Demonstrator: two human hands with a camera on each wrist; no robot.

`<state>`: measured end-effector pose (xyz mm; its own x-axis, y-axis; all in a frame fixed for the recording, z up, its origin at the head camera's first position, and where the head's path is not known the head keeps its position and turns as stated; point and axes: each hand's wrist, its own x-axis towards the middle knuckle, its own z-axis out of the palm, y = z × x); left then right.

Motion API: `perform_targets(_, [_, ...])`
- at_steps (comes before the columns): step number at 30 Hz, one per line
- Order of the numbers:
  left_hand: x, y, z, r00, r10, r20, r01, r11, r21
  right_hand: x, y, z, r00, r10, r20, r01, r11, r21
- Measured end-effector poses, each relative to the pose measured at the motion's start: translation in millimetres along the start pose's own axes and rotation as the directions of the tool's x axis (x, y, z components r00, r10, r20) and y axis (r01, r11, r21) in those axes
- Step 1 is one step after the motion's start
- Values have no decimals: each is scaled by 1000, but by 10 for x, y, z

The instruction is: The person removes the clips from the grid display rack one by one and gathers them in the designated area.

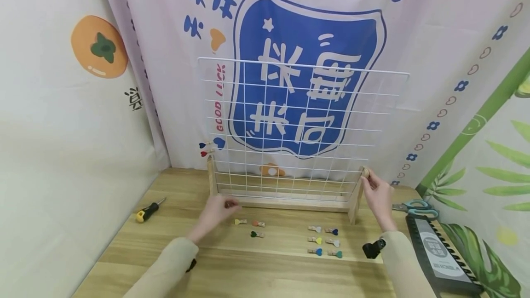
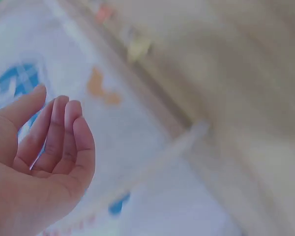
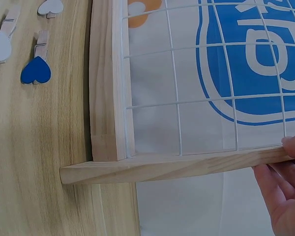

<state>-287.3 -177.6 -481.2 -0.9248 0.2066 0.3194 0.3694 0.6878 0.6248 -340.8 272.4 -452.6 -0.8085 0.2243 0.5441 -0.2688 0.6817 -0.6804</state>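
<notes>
Upright on the table (image 1: 124,243), the grid (image 1: 298,128) sits in its wooden stand (image 1: 285,202); right hand (image 1: 377,193) grips the stand's post; left hand (image 1: 216,211) hovers relaxed, empty, over the clips (image 1: 248,222)

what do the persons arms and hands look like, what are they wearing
Both arms wear long beige sleeves, the left sleeve and the right sleeve, reaching down to the wrists. The left hand and right hand are bare, with no gloves or rings visible. A small black device is strapped at the right wrist, and a dark strap shows under the left sleeve.
</notes>
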Motion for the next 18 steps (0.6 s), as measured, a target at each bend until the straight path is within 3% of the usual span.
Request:
perform_targets(4, [112,23,-440,990,-52,-129,53,999,7,-3,6,1,1000,9,2,-9,1000,-4])
perform_targets(10, [242,43,-1028,944,2,-329,34,994,104,-12,7,2,1000,13,2,-13,1000,-11])
perform_targets(15, [353,45,-1306,910,9,-415,44,992,118,-13,4,2,1000,2,-10,-2,1000,-9])
perform_targets(18, [428,53,-1383,902,0,-432,55,992,116,-13,4,7,1000,5,-5,-5,1000,-9])
